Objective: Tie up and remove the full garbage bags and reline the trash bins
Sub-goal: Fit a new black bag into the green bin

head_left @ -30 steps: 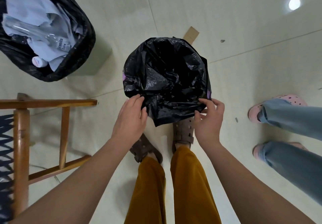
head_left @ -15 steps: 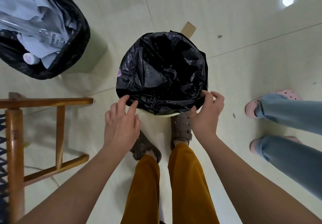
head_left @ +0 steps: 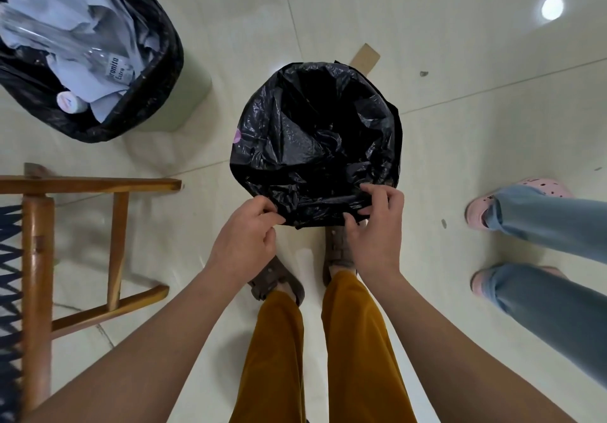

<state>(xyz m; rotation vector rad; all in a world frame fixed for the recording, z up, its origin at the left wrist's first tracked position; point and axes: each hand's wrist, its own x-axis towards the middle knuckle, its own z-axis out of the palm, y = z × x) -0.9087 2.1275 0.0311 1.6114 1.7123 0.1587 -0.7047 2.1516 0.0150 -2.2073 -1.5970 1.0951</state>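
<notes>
Over the small bin on the floor, the left hand (head_left: 244, 241) and right hand (head_left: 377, 225) now pinch the near edge of the new black bag (head_left: 315, 140). A moment ago they only touched it. The full bag (head_left: 98, 61) still waits nearby.

A home room, by its pale tiled floor (head_left: 427, 44) and woven-seat wooden chair (head_left: 36, 258).
</notes>
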